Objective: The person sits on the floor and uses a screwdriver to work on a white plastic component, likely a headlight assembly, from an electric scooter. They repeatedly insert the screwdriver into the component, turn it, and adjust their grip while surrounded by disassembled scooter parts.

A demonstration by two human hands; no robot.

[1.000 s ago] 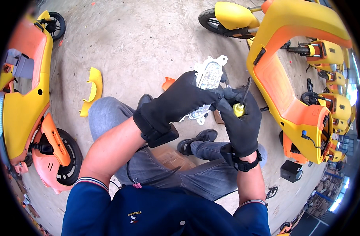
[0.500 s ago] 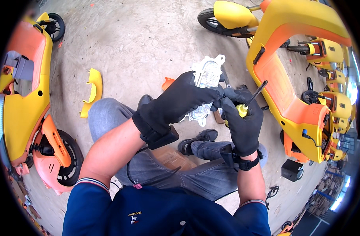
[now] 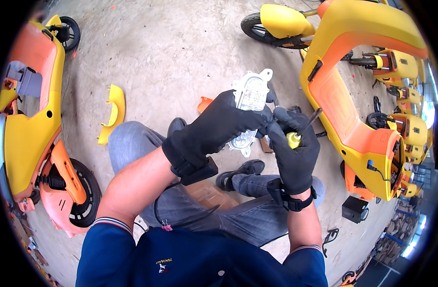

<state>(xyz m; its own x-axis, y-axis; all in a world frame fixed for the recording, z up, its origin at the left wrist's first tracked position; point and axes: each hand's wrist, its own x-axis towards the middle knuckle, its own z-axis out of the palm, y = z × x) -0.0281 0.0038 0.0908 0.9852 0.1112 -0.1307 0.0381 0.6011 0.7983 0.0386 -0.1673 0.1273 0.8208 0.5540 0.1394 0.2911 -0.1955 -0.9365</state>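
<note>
My left hand (image 3: 219,119), in a black glove, grips a clear lamp unit (image 3: 252,95) with pale mounting tabs, held tilted above my lap. Its fingers wrap the lamp's middle and hide part of it. My right hand (image 3: 297,153), gloved too, is closed round a screwdriver (image 3: 294,139) with a yellow handle. The dark shaft points up and to the right, away from the lamp. The fingertips of both hands meet at the lamp's right side, where what they pinch is hidden.
Yellow and orange scooters stand at the left (image 3: 27,148) and right (image 3: 346,110). On the concrete floor lie a curved yellow panel (image 3: 115,110), an orange piece (image 3: 204,104) and a black box (image 3: 355,209). Cardboard (image 3: 209,195) lies between my legs.
The lamp unit has dipped slightly toward me. The screwdriver has tilted a little in my right hand, its shaft swinging down. Both hands keep their hold.
</note>
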